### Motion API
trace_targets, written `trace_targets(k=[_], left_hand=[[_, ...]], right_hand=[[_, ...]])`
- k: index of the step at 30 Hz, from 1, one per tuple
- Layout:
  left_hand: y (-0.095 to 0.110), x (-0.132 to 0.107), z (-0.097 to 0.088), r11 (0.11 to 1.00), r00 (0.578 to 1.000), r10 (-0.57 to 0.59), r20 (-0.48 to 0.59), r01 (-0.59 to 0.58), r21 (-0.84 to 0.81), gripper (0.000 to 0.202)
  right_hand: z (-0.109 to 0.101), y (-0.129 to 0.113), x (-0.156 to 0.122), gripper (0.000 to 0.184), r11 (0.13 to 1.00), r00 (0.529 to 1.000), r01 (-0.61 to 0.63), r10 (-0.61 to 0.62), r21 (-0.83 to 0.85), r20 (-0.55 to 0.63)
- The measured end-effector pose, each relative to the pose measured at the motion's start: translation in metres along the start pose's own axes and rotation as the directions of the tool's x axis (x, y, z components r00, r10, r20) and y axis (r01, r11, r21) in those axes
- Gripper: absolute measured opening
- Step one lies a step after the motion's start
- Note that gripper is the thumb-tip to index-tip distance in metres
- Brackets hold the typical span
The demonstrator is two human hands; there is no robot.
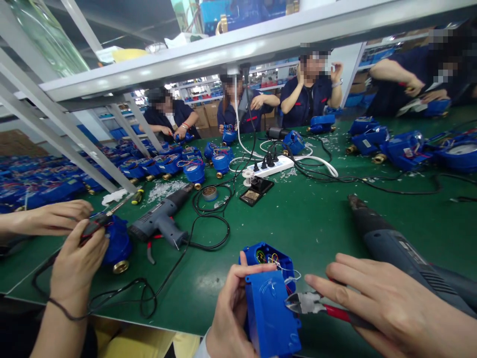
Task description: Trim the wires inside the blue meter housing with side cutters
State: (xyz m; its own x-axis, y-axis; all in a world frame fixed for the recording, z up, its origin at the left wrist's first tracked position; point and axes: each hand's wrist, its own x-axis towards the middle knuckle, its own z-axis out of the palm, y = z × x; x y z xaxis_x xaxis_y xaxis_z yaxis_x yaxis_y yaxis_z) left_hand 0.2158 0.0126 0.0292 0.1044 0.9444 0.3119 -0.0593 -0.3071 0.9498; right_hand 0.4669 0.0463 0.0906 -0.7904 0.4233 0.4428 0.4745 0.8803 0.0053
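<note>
My left hand (228, 311) is wrapped round the left side of a blue plastic meter housing (274, 313), with a finger over its top edge. Behind that edge lies an open compartment (261, 253) with a round part and thin white, yellow and red wires. In my right hand (383, 298) is a pair of red-handled diagonal cutters (307, 302). Their jaws are at the housing's right side, close below the loose wires; whether they touch it I cannot tell. My right index finger stretches forward above the cutters. The underside of the housing is hidden.
Right of the housing lies a heat gun (395, 243); another heat gun (162, 216) lies left with its cable. A co-worker's hands (80, 253) work on a blue meter (117, 243). A power strip (272, 166), solder tin (209, 194) and several meters stand farther back under a shelf (208, 54).
</note>
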Motion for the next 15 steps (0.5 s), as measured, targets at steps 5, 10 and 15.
trace_targets(k=[5,10,15], left_hand=[[-0.004,-0.002,-0.003,1.0,0.999,0.014,0.043,-0.013,-0.025,0.086],[-0.008,-0.006,-0.008,1.0,0.993,0.003,0.115,-0.005,0.014,0.095],[-0.007,-0.011,-0.008,0.998,0.98,-0.054,0.193,0.049,0.027,0.09]], right_hand=[[0.009,-0.001,-0.011,0.054,0.993,0.996,-0.064,0.056,0.103,0.075],[0.015,-0.002,-0.024,0.052,0.986,0.994,-0.097,0.089,0.133,0.068],[0.019,-0.011,-0.025,0.053,0.97,0.984,-0.159,0.171,0.187,-0.053]])
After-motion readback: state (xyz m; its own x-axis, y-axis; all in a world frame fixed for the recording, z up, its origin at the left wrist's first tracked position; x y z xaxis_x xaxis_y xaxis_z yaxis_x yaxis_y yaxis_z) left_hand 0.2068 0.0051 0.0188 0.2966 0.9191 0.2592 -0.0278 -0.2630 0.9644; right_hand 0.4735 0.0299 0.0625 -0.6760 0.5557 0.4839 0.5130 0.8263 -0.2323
